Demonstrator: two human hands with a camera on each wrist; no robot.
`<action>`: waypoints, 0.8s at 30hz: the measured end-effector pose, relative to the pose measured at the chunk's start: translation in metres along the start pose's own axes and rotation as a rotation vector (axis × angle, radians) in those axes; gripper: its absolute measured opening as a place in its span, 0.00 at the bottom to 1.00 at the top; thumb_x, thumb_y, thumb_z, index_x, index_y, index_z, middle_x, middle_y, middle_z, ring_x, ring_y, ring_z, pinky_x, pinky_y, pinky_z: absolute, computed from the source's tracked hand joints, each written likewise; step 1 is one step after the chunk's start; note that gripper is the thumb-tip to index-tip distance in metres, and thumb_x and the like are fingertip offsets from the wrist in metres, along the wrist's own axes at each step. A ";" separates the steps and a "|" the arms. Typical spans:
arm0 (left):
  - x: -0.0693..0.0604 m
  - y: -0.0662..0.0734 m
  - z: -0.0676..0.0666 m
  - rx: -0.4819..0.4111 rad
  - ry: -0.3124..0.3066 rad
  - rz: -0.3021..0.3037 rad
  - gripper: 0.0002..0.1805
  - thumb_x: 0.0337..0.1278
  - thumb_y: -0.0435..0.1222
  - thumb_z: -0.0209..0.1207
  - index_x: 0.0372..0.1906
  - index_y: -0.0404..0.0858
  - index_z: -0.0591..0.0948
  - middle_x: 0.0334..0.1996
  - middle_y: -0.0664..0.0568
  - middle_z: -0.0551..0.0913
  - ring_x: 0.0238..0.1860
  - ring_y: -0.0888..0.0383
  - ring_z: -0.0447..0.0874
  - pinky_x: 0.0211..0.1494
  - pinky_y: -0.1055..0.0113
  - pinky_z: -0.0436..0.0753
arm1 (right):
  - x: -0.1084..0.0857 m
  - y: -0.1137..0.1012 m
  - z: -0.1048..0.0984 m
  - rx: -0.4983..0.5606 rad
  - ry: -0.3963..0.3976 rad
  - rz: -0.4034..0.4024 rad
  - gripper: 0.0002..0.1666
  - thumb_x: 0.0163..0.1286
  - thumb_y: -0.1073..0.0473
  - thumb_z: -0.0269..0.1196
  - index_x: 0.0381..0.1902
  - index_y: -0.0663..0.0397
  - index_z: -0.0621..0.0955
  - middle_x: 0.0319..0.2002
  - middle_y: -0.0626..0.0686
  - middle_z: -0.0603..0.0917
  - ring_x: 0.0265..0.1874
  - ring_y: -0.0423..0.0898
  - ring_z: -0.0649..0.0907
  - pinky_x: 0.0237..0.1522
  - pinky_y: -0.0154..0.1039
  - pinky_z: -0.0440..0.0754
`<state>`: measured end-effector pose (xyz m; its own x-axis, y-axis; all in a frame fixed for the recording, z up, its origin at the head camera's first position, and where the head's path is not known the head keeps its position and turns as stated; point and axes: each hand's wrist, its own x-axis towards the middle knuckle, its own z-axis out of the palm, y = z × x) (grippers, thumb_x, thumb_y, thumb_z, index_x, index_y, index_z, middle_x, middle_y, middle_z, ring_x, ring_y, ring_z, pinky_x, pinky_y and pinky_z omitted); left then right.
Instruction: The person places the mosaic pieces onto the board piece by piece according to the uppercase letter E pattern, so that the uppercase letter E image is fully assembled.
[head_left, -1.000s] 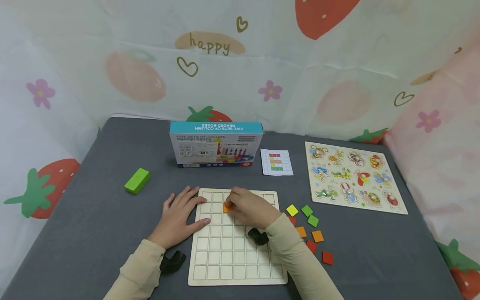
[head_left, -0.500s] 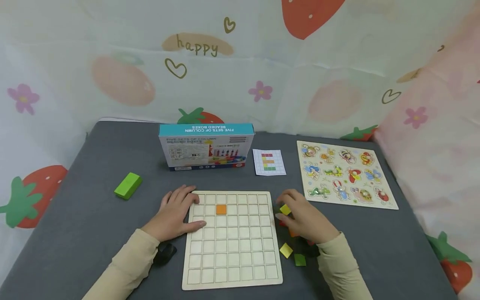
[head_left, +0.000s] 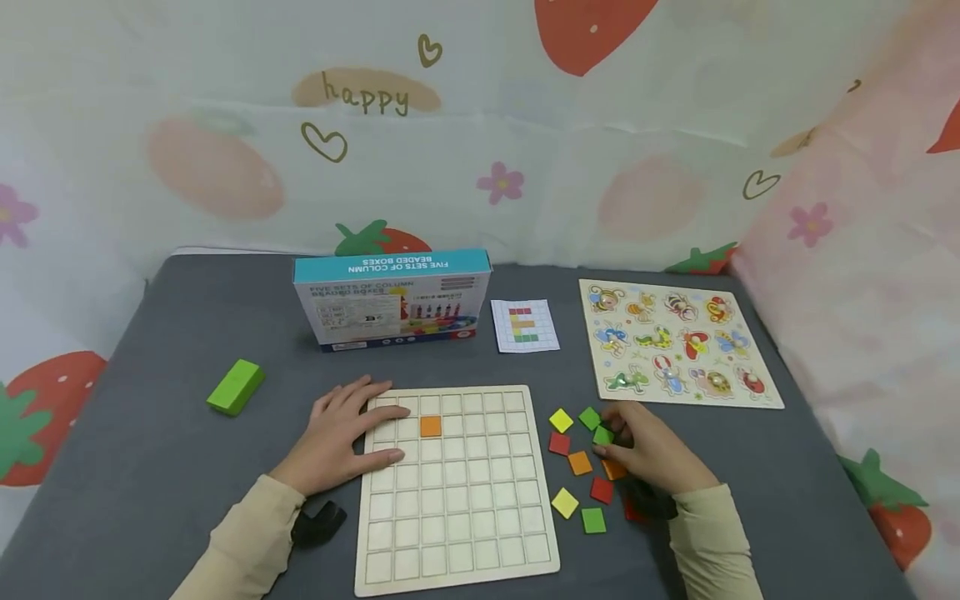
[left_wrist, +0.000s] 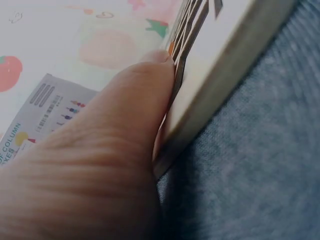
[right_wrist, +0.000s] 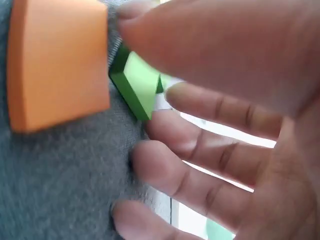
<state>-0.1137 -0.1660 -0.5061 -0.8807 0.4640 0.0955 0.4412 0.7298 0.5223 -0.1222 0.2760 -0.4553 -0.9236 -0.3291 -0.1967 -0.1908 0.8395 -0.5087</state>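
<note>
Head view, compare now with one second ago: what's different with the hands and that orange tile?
The right hand let go of the orange tile and moved right, off the grid board, to a green tile among the loose ones; whether it grips that tile is unclear. The orange tile stayed in its square, and the left hand stayed on the board's left edge.

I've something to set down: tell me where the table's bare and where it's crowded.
Bare tabletop: below the green block, left of the left sleeve; below the insect board, right of the right sleeve. Crowded: between grid board and right hand, where tiles lie.
</note>
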 end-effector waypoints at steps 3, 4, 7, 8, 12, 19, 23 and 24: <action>0.000 0.001 0.002 -0.003 -0.002 0.001 0.29 0.55 0.64 0.56 0.63 0.64 0.73 0.72 0.52 0.61 0.74 0.45 0.50 0.67 0.37 0.48 | -0.003 0.003 0.001 -0.003 0.013 -0.001 0.18 0.61 0.59 0.69 0.46 0.56 0.76 0.37 0.49 0.76 0.34 0.42 0.74 0.37 0.39 0.76; 0.000 0.002 0.002 -0.004 0.000 0.003 0.28 0.56 0.64 0.56 0.63 0.64 0.73 0.71 0.53 0.61 0.74 0.46 0.50 0.67 0.37 0.48 | -0.004 0.004 0.002 -0.011 0.022 -0.002 0.17 0.61 0.59 0.69 0.46 0.56 0.76 0.37 0.49 0.76 0.33 0.42 0.74 0.36 0.38 0.76; 0.001 0.002 0.003 0.000 0.004 0.005 0.27 0.58 0.62 0.55 0.62 0.64 0.74 0.71 0.53 0.62 0.74 0.47 0.50 0.67 0.38 0.49 | -0.004 0.004 0.006 -0.025 0.049 -0.014 0.16 0.63 0.58 0.67 0.46 0.55 0.77 0.36 0.48 0.75 0.32 0.41 0.73 0.34 0.36 0.75; 0.001 0.002 0.003 0.001 0.005 0.002 0.26 0.58 0.62 0.55 0.61 0.64 0.75 0.71 0.54 0.63 0.74 0.47 0.51 0.67 0.39 0.49 | -0.004 0.004 0.007 -0.023 0.053 -0.016 0.16 0.63 0.58 0.67 0.47 0.55 0.77 0.36 0.48 0.75 0.32 0.41 0.73 0.34 0.36 0.75; -0.001 0.002 0.001 -0.002 0.014 -0.010 0.25 0.59 0.60 0.56 0.60 0.63 0.76 0.70 0.53 0.64 0.74 0.47 0.51 0.67 0.39 0.50 | -0.002 0.004 0.010 -0.017 0.051 -0.013 0.18 0.63 0.57 0.67 0.48 0.55 0.77 0.37 0.48 0.75 0.33 0.41 0.73 0.35 0.37 0.75; -0.003 0.002 -0.002 -0.011 0.011 -0.026 0.25 0.59 0.60 0.56 0.61 0.63 0.75 0.71 0.53 0.63 0.74 0.47 0.50 0.67 0.39 0.49 | 0.001 0.002 0.001 -0.013 0.028 -0.037 0.17 0.62 0.63 0.67 0.47 0.58 0.76 0.38 0.50 0.76 0.34 0.42 0.75 0.35 0.40 0.77; -0.002 0.001 -0.001 0.006 -0.011 -0.035 0.28 0.56 0.63 0.56 0.62 0.63 0.74 0.71 0.53 0.62 0.74 0.47 0.49 0.67 0.39 0.49 | -0.002 -0.002 -0.005 -0.025 0.013 -0.041 0.13 0.62 0.65 0.67 0.43 0.57 0.76 0.37 0.50 0.77 0.33 0.42 0.76 0.34 0.38 0.77; -0.002 0.001 -0.001 0.009 -0.015 -0.037 0.29 0.55 0.64 0.56 0.62 0.63 0.74 0.71 0.53 0.62 0.74 0.47 0.49 0.67 0.39 0.49 | -0.003 -0.003 -0.006 -0.030 0.005 -0.042 0.12 0.62 0.65 0.67 0.42 0.56 0.76 0.37 0.50 0.77 0.34 0.42 0.76 0.34 0.38 0.77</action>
<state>-0.1116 -0.1673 -0.5049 -0.8937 0.4441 0.0632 0.4098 0.7509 0.5180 -0.1206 0.2770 -0.4483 -0.9164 -0.3619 -0.1711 -0.2392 0.8378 -0.4908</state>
